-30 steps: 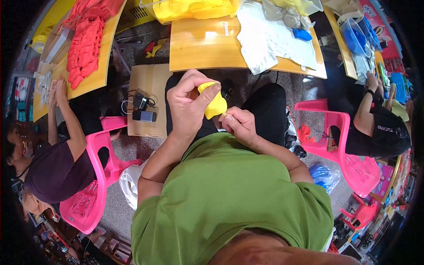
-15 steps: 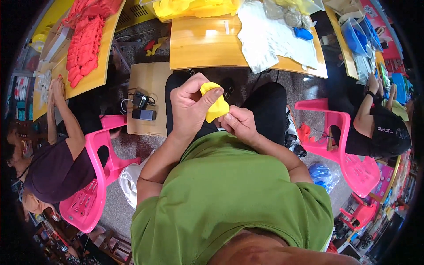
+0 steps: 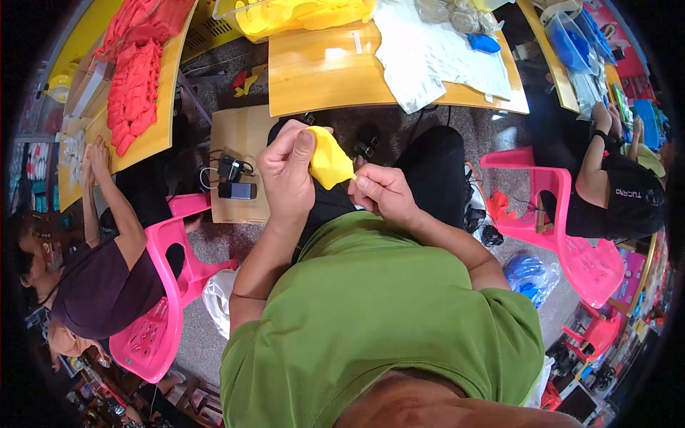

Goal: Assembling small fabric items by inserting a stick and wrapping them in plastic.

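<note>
In front of the glossy counter (image 3: 314,82) we hold a smooth yellow piece (image 3: 330,162) — left grip (image 3: 287,170) pinching its top, right grip (image 3: 387,192) its tapered corner.

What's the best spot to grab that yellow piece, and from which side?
The yellow piece is probably best pinched at its left edge, from the left, as the left hand does: it's broad there, and narrows toward the corner at the right hand.

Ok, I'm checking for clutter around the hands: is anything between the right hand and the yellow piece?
Nothing visible. The right hand has its fingertips pinched at the lower right corner of the yellow piece, which the left hand holds.
</note>
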Tool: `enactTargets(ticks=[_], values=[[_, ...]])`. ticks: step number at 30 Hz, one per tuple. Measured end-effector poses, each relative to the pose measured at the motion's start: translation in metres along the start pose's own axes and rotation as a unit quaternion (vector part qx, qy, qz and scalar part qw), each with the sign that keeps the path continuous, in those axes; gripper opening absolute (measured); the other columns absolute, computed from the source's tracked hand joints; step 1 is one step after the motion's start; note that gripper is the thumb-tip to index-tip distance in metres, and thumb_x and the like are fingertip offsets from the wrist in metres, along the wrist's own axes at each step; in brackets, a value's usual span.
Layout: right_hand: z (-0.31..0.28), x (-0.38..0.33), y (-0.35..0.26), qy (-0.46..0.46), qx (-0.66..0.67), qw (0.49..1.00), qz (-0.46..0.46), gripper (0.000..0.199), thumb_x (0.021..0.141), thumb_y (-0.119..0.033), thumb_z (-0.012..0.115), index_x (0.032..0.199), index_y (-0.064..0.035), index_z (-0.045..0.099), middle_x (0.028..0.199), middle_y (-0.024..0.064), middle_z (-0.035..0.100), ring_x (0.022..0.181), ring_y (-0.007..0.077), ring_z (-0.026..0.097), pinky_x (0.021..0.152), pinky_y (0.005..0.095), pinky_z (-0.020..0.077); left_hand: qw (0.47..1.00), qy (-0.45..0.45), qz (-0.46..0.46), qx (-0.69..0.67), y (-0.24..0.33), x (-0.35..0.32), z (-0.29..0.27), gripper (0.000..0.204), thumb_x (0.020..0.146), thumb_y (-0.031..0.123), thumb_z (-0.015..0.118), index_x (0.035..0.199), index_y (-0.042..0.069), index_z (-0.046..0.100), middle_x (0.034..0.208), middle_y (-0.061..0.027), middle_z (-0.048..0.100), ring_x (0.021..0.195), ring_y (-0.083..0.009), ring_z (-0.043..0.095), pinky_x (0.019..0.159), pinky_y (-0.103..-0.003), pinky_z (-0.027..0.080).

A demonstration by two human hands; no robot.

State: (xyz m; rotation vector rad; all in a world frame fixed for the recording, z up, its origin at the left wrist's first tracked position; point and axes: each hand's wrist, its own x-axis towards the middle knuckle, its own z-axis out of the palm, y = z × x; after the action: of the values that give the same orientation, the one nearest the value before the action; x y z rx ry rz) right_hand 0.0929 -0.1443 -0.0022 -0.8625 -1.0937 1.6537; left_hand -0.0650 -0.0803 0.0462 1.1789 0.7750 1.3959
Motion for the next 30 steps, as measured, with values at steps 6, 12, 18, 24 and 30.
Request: enactTargets(ticks=[6, 12, 18, 24, 30], values=[[0.004, -0.005, 0.002, -0.006, 0.048, 0.999, -0.005, 0.025, 0.095, -0.02, 0.045, 0.081, -0.0012, 0.054, 0.053, -0.0012, 0.043, 0.044, 0.0059, 0.037, 0.04, 0.0205, 0.0267, 0.985, 0.082, -0.03, -0.149, 0.003, -0.003, 0.008, 0.025, 0.091, 0.02, 0.054, 0.092, -0.004, 0.061, 0.086, -0.0075, 0.063, 0.073, -0.0114, 0.058, 0.069, -0.024, 0.047], [-0.003, 0.0, -0.001, 0.001, 0.06, 0.997, 0.042, 0.025, 0.095, -0.019, 0.046, 0.078, -0.0023, 0.054, 0.052, -0.0014, 0.045, 0.043, 0.0058, 0.038, 0.04, 0.0208, 0.0279, 0.989, 0.04, -0.109, -0.088, -0.002, 0.004, 0.014, 0.019, 0.088, 0.015, 0.059, 0.096, -0.003, 0.062, 0.089, -0.0084, 0.065, 0.074, -0.0126, 0.06, 0.069, -0.026, 0.049], [-0.059, 0.015, -0.024, 0.043, -0.155, 0.986, 0.036, 0.019, 0.091, -0.014, 0.051, 0.078, -0.0013, 0.057, 0.054, -0.0026, 0.046, 0.047, 0.0048, 0.041, 0.043, 0.02, 0.0322, 0.973, 0.142, -0.128, -0.13, -0.022, 0.037, -0.018, 0.021, 0.088, 0.017, 0.059, 0.096, -0.002, 0.061, 0.088, -0.0088, 0.065, 0.074, -0.0161, 0.063, 0.068, -0.028, 0.052], [-0.13, 0.057, -0.058, 0.217, -0.569, 0.79, -0.07, 0.021, 0.085, -0.021, 0.058, 0.081, 0.0, 0.06, 0.061, 0.0109, 0.056, 0.057, 0.0225, 0.055, 0.054, 0.0336, 0.0424, 0.936, 0.086, -0.27, -0.208, -0.037, 0.052, -0.029, 0.037, 0.089, 0.038, 0.054, 0.089, 0.001, 0.058, 0.059, -0.0022, 0.049, 0.039, -0.0114, 0.042, 0.032, -0.024, 0.029], [-0.196, 0.096, -0.062, 0.252, -0.736, 0.621, -0.094, 0.014, 0.084, -0.019, 0.053, 0.082, -0.0062, 0.058, 0.081, 0.015, 0.058, 0.071, 0.0345, 0.059, 0.062, 0.0439, 0.0474, 0.902, 0.036, -0.313, -0.295, -0.057, 0.072, -0.014, 0.036, 0.091, 0.037, 0.052, 0.095, 0.001, 0.055, 0.061, -0.0028, 0.047, 0.046, -0.0137, 0.044, 0.039, -0.025, 0.032]])
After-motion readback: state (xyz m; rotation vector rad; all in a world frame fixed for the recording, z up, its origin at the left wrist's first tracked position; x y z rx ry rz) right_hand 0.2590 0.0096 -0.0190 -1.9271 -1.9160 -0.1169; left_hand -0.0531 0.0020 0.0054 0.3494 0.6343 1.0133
